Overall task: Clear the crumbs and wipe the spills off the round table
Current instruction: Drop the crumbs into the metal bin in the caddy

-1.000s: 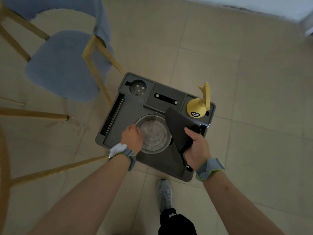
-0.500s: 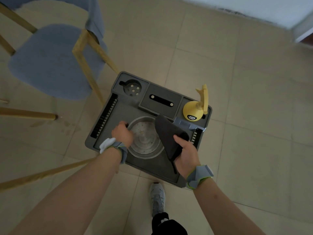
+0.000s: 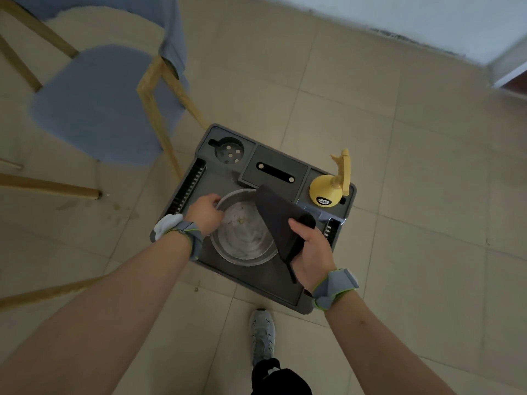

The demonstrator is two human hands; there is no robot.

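Note:
A round metal bowl (image 3: 242, 238) with a few crumbs in it sits on a grey square caddy tray (image 3: 256, 280) on the floor. My left hand (image 3: 204, 212) grips the bowl's left rim. My right hand (image 3: 309, 252) holds a dark grey cloth (image 3: 276, 218) that hangs over the bowl's right side. A yellow spray bottle (image 3: 328, 192) stands in the tray's far right corner. The round table is out of view.
A blue chair (image 3: 94, 106) with light wooden legs stands to the left of the tray. Tiled floor lies all around, with a white wall (image 3: 399, 12) at the top right. My shoe (image 3: 262, 334) is just below the tray.
My left hand has shifted up along the bowl's left rim. The view moved slightly. The cloth stays in my right hand over the bowl.

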